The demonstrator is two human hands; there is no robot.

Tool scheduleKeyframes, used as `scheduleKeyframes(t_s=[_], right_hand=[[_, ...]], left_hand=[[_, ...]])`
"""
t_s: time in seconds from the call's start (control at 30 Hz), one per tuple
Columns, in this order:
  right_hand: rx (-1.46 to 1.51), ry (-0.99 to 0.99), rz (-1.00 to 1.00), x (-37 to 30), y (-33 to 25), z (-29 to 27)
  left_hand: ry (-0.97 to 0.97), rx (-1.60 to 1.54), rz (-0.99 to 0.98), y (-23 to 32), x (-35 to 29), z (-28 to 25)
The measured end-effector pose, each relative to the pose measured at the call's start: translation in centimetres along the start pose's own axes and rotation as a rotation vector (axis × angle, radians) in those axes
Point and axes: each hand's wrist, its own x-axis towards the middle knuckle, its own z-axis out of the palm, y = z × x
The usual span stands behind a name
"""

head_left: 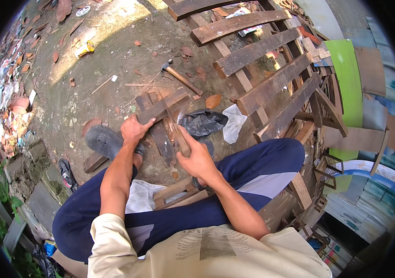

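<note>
A dark, weathered wooden plank (162, 107) lies on the dirt ground at the centre of the frame, slanting from lower left to upper right, its near end pressed under the left hand's fingers. A wooden-handled tool (177, 134), slim and brown, stands tilted in the right fist just right of centre, its upper end meeting the plank; what kind of head it has cannot be told.

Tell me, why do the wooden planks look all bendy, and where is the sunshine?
In the head view, the fisheye lens curves the dark planks toward the black rim; sun lights the dirt ground at the top, while the left hand and right hand work in soft shade, sharp and unblurred.
</note>
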Motion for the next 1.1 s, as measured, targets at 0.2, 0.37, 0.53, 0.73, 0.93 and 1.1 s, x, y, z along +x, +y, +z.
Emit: scheduleKeyframes(t_s=[0.2, 0.37, 0.53, 0.73, 0.93, 1.1], right_hand=[[0.021, -0.1, 0.017, -7.8, -0.7, -2.7], [0.039, -0.046, -0.047, -5.5, 0.5, -1.7], [0.026, -0.023, 0.046, 1.2, 0.7, 0.3], [0.007, -0.085, -0.079, -9.8, -1.5, -4.4], [-0.036, -0.022, 0.055, 3.5, -1.5, 0.4], [0.045, -0.085, -0.033, -10.4, -2.7, -4.6]], left_hand=[[-0.041, 0.046, -0.037, -0.8, 0.2, -0.4], [-0.041, 0.045, -0.047, 0.1, 0.9, -0.8], [-0.078, 0.048, -0.041, 0.9, 0.3, -0.7], [-0.07, 0.039, -0.043, -0.5, 0.3, -0.6], [-0.15, 0.025, -0.07, 0.2, 0.8, -1.4], [-0.111, 0.013, -0.064, -1.0, 0.5, -0.7]])
